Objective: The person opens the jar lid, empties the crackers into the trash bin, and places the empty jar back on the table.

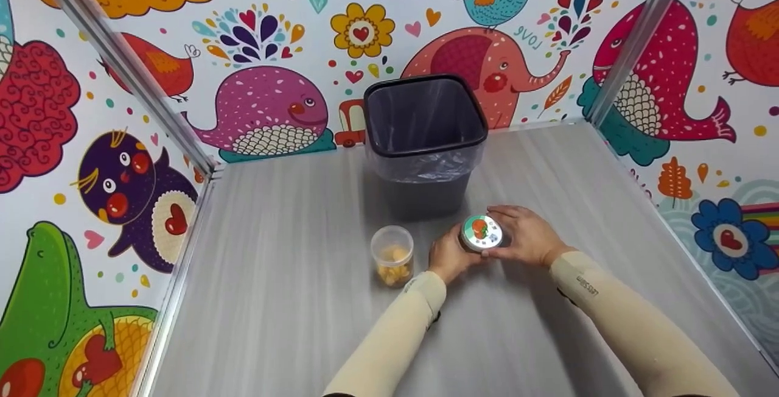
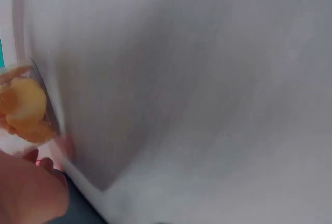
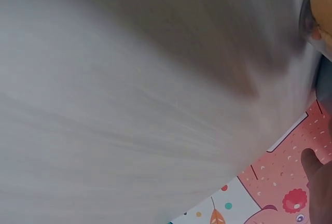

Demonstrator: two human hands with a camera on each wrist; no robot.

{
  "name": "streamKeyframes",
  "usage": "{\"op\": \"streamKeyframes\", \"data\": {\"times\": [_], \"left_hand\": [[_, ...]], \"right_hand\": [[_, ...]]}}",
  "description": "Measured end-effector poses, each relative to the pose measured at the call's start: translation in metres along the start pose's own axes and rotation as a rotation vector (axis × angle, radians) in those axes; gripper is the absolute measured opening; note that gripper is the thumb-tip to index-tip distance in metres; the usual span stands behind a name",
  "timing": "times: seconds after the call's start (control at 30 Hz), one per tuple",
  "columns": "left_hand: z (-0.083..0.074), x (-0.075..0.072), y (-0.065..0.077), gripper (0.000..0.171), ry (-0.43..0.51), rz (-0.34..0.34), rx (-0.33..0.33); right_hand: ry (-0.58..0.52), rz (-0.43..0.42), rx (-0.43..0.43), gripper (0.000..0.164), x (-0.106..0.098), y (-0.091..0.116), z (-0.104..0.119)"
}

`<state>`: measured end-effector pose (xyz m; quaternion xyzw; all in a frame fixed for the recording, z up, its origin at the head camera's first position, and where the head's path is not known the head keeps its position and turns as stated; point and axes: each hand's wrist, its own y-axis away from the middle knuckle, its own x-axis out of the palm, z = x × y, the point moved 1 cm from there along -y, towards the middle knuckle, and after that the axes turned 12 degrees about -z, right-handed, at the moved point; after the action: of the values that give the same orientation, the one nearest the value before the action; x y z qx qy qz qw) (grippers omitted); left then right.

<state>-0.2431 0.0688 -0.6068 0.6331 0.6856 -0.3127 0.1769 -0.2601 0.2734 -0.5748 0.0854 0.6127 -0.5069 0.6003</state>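
Note:
Between both hands in the head view is a round lidded jar [image 1: 482, 232], its top printed in green and white with an orange fruit picture. My left hand [image 1: 451, 254] grips its left side. On the other side, my right hand [image 1: 528, 235] holds it with thumb and fingers spread around it. Left of the hands stands an open clear plastic tub [image 1: 392, 256] with yellow-orange pieces in its lower part. The left wrist view shows my left hand [image 2: 32, 189] below orange pieces [image 2: 26, 107] in clear plastic. At the right wrist view's edge is part of my right hand [image 3: 321, 185].
A dark square bin [image 1: 420, 193] with a clear liner folded over its rim stands behind the hands, near the back wall. Cartoon-printed walls [image 1: 261, 105] with metal corner posts [image 1: 140, 74] enclose the grey table [image 1: 286, 275] at the back and sides.

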Motion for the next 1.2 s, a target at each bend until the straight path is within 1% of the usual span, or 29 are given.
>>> {"op": "streamKeyframes", "data": {"times": [0.17, 0.27, 0.4, 0.5, 0.6, 0.73, 0.8, 0.83, 0.9, 1.07, 1.2], "left_hand": [[0.000, -0.003, -0.001, 0.082, 0.003, 0.008, 0.029], [0.000, -0.002, -0.002, 0.084, 0.011, 0.020, 0.030], [0.002, -0.001, -0.003, 0.084, 0.003, 0.035, 0.047], [0.003, 0.000, -0.004, 0.085, -0.008, 0.049, 0.066], [0.003, 0.000, -0.006, 0.085, -0.025, 0.063, 0.061], [0.005, 0.000, -0.008, 0.081, -0.056, 0.060, 0.052], [0.004, -0.001, -0.009, 0.078, -0.069, 0.057, 0.062], [0.004, -0.001, -0.009, 0.077, -0.073, 0.055, 0.068], [0.004, -0.002, -0.009, 0.076, -0.083, 0.053, 0.074], [0.004, -0.002, -0.007, 0.076, -0.084, 0.055, 0.072], [0.007, -0.002, -0.006, 0.076, -0.066, 0.057, 0.066]], "right_hand": [[0.020, 0.054, -0.050, 0.093, -0.004, -0.004, -0.004], [0.037, 0.104, -0.078, 0.094, -0.009, -0.007, -0.008], [0.048, 0.136, -0.084, 0.093, -0.012, -0.008, -0.010], [0.029, 0.116, -0.031, 0.093, -0.010, -0.005, -0.006], [-0.025, 0.071, 0.079, 0.095, -0.003, 0.003, 0.002], [-0.125, -0.006, 0.244, 0.095, 0.009, 0.013, 0.015], [-0.161, -0.037, 0.298, 0.094, 0.013, 0.016, 0.020], [-0.171, -0.049, 0.314, 0.093, 0.015, 0.016, 0.021], [-0.177, -0.059, 0.320, 0.092, 0.015, 0.016, 0.022], [-0.148, -0.043, 0.291, 0.094, 0.012, 0.015, 0.020], [-0.183, -0.061, 0.306, 0.094, 0.013, 0.015, 0.020]]}}
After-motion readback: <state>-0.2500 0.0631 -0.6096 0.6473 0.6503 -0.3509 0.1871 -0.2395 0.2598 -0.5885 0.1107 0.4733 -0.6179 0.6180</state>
